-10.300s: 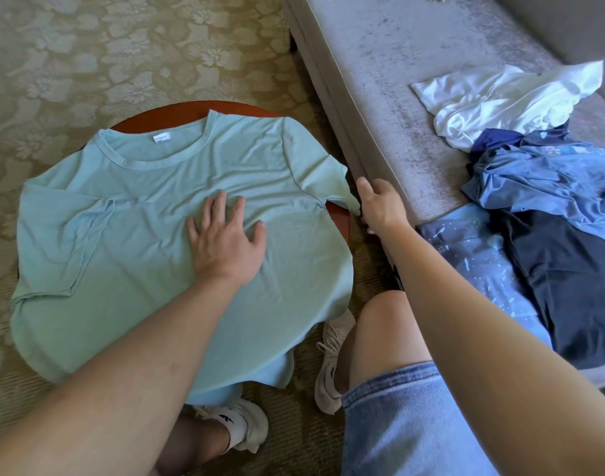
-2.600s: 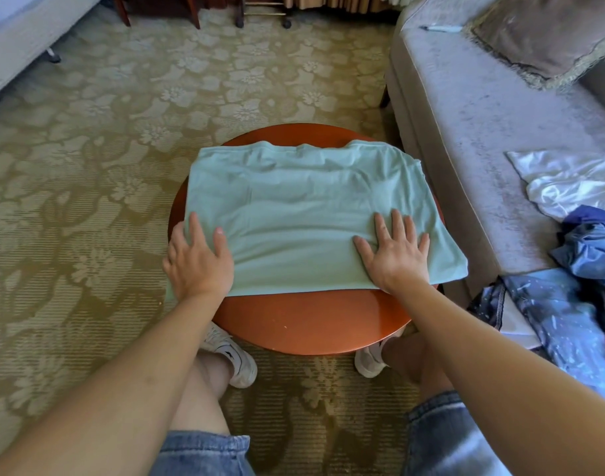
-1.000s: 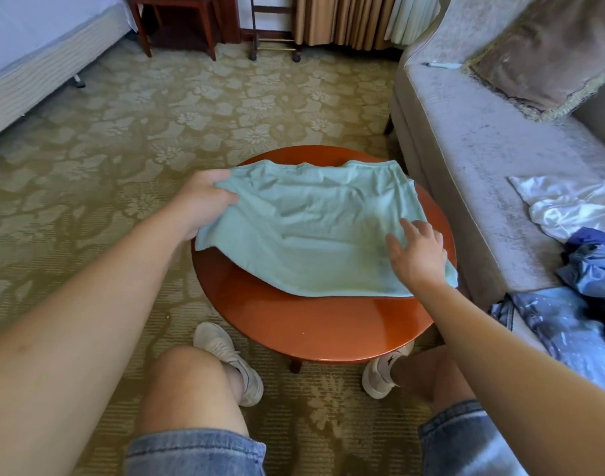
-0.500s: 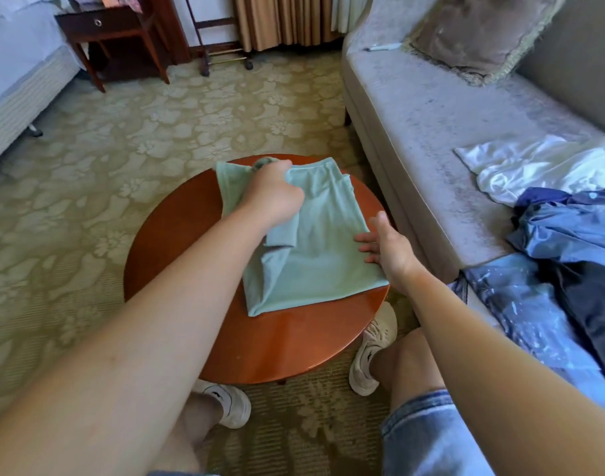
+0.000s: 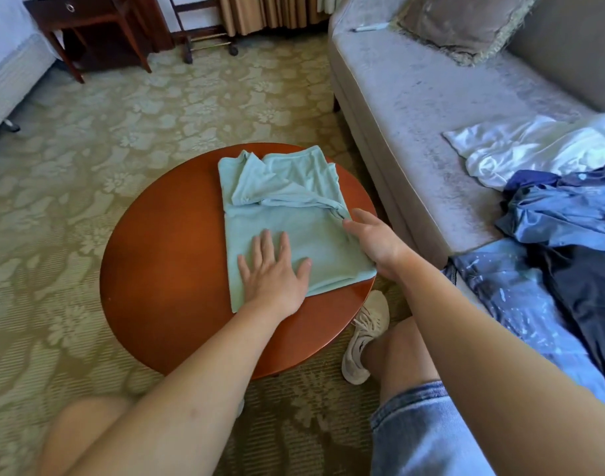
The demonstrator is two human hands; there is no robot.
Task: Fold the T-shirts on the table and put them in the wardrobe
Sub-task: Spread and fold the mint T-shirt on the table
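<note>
A mint-green T-shirt (image 5: 294, 214) of thin, soft knit lies folded into a rough rectangle on the right half of a round table (image 5: 170, 269) of glossy reddish-brown wood. Its near part is smooth, while the far part is rumpled into loose diagonal creases. The left hand (image 5: 273, 273) lies flat on the near portion, palm down, fingers straight and slightly spread, gripping nothing. The right hand (image 5: 376, 240) rests against the shirt's right edge with its fingers extended toward a bunched twist of cloth, also holding nothing. Just beside the table stands a grey velvety sofa (image 5: 414, 97), carrying a crumpled white garment (image 5: 534, 146) and a heap of blue garments (image 5: 562, 214). A floral-patterned carpet (image 5: 70, 166) covers the floor.
</note>
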